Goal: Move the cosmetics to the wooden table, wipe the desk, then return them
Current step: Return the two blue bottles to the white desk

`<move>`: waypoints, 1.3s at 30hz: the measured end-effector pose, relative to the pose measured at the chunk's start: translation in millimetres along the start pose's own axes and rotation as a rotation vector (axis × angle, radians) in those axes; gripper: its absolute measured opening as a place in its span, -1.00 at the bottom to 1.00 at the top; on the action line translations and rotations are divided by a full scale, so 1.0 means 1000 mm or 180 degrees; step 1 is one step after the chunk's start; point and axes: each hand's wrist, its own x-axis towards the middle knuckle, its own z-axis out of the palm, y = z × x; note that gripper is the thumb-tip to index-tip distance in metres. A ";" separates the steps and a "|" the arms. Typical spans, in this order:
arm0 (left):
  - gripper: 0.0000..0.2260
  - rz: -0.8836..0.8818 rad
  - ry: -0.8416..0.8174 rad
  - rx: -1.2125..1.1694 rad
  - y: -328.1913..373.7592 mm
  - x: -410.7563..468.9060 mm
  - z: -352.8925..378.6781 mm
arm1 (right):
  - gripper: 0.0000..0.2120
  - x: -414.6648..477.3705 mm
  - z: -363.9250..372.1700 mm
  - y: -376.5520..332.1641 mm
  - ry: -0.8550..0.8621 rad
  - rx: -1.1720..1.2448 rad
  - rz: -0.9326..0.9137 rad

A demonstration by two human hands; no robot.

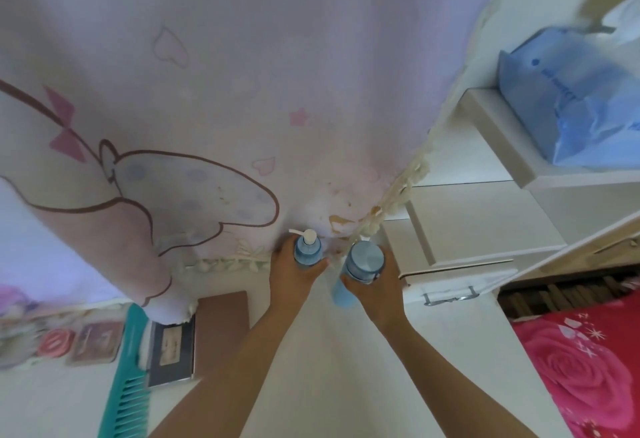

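A pale curtain printed with hearts and a cartoon figure hung over the back of the white desk, where a teal comb lay at the left (beside some blurred flat compacts). At the curtain's lower edge the left hand was curled round a blue pump bottle and the right hand gripped a blue capped bottle. The bottles were close but apart at the desk's far end.

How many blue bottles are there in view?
2: the pump bottle in the left hand and the capped bottle in the right hand, side by side. A paler blue shape under the right hand may be a third; I cannot tell.
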 end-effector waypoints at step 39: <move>-0.50 -0.0607 0.0232 0.1220 -0.028 -0.077 -0.078 | -0.49 -0.038 0.027 -0.007 -0.1505 -0.1272 -0.0518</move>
